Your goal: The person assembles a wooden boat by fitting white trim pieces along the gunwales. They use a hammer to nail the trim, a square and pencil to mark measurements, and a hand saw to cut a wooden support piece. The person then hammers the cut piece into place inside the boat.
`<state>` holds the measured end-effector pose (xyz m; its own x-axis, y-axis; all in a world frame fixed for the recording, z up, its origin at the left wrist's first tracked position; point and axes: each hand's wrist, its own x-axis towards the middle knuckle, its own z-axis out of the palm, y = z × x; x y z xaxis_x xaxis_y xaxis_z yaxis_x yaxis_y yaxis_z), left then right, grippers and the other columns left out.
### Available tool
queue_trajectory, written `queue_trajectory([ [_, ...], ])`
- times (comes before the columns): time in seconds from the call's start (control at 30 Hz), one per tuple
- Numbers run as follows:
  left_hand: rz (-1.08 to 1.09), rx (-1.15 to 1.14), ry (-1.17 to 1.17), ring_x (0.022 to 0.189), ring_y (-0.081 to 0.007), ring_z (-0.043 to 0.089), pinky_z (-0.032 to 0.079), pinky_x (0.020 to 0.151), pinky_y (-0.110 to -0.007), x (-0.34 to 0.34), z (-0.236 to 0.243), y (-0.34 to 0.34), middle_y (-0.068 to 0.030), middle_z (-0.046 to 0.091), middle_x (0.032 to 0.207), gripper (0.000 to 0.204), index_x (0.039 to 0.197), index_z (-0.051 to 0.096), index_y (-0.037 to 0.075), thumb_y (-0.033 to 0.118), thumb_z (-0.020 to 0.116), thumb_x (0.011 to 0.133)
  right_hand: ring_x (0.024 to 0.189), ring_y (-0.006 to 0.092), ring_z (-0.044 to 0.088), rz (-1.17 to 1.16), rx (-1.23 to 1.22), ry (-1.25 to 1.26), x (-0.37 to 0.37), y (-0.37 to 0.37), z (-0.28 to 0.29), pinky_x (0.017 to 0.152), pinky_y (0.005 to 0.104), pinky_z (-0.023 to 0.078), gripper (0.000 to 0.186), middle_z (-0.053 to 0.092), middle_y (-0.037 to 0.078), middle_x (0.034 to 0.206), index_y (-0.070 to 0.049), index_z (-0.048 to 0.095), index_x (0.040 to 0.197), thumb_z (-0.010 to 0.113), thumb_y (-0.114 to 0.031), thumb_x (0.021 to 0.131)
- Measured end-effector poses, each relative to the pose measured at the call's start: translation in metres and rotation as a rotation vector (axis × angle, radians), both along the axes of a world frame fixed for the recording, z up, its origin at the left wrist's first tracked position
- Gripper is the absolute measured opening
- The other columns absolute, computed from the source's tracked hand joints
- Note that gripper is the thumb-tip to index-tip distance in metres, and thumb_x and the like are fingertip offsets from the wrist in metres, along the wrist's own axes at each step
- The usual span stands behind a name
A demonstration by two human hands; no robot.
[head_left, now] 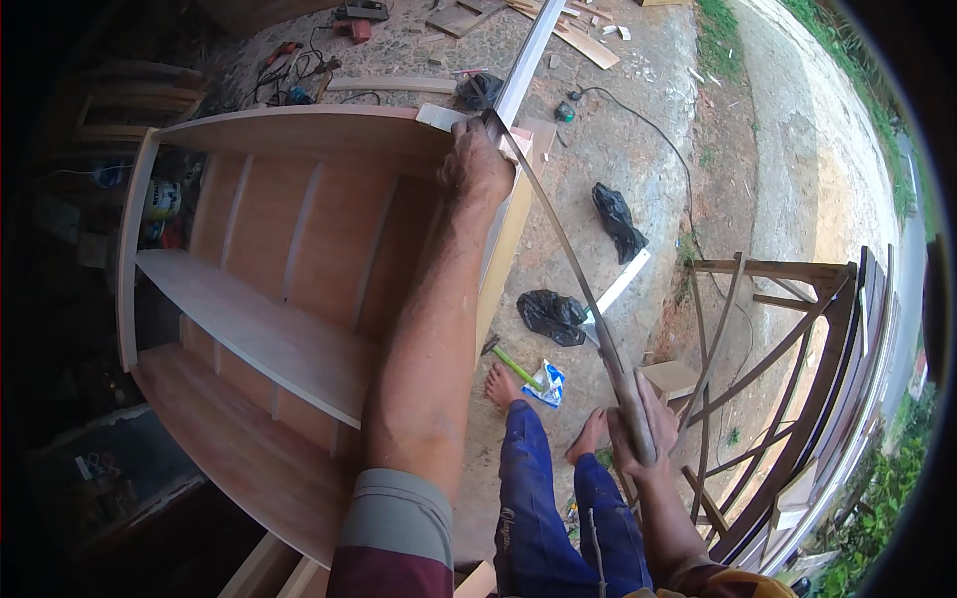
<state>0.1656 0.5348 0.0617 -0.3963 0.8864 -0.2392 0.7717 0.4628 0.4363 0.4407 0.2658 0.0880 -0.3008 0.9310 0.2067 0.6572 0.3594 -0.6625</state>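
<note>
My left hand [477, 159] grips a long pale strip [525, 55] at the top corner of a wooden cabinet [319, 130], with small light wood pieces [437, 116] beside it. My right hand [643, 429], low on the right, is closed round the handle end of a long saw [558, 229]. The narrow-looking blade slants up to the strip and meets it just beside my left fingers. The cabinet lies open on the left, with a long shelf board [259, 319] inside; my left forearm hides part of it.
Two black plastic bags [618, 219], a white length [623, 279], a green-handled hammer [513, 361] and a packet [543, 384] lie near my bare feet. A slatted wooden frame [773, 269] stands right. Power tools [354, 28], cords and offcuts [588, 45] lie at the back.
</note>
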Motion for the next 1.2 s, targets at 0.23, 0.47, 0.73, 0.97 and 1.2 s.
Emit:
queue_trajectory([
  [0.23,-0.109,0.043,-0.008,0.125,-0.0391,0.054,0.044,0.099,-0.059,0.009,0.012,0.007,-0.0131,0.053,0.134,0.047,0.133,0.055,0.021,0.032,0.066,0.089,0.076,0.0332,0.071,-0.066,0.035,0.402,-0.096,0.157,-0.007,0.068,0.0374,0.055,0.055,0.068,0.023,0.102,-0.001,0.056,0.135,0.072,-0.006,0.083],
  [0.47,0.007,-0.006,0.046,0.122,-0.0392,0.056,0.044,0.099,-0.058,-0.003,-0.007,-0.001,-0.0111,0.050,0.137,0.054,0.137,0.050,0.017,0.024,0.067,0.086,0.109,0.0344,0.069,-0.075,-0.136,0.051,0.017,-0.029,-0.011,0.091,0.0412,0.055,0.058,0.067,0.025,0.120,0.003,0.059,0.130,0.072,-0.016,0.077],
  [0.73,-0.116,0.040,-0.056,0.122,-0.0387,0.056,0.044,0.098,-0.058,0.010,0.005,0.004,-0.0133,0.051,0.135,0.052,0.137,0.050,0.020,0.029,0.065,0.088,0.089,0.0364,0.067,-0.076,-0.105,0.431,-0.101,0.163,-0.005,0.084,0.0365,0.052,0.054,0.066,0.025,0.115,0.000,0.055,0.136,0.071,-0.013,0.086],
  [0.97,0.019,0.015,0.032,0.122,-0.0390,0.056,0.044,0.098,-0.058,0.001,-0.003,-0.004,-0.0095,0.051,0.135,0.052,0.136,0.051,0.017,0.019,0.066,0.086,0.103,0.0354,0.070,-0.024,-0.074,0.004,0.012,-0.020,-0.012,0.084,0.0381,0.057,0.057,0.066,0.024,0.123,0.000,0.058,0.133,0.070,-0.016,0.079],
  [1.2,-0.124,0.047,0.004,0.121,-0.0391,0.057,0.048,0.096,-0.054,0.018,0.012,0.006,-0.0137,0.053,0.132,0.049,0.131,0.055,0.022,0.025,0.070,0.085,0.079,0.0389,0.068,-0.096,0.016,0.435,-0.111,0.187,-0.004,0.073,0.0382,0.054,0.055,0.068,0.025,0.105,-0.001,0.056,0.135,0.072,-0.008,0.083],
])
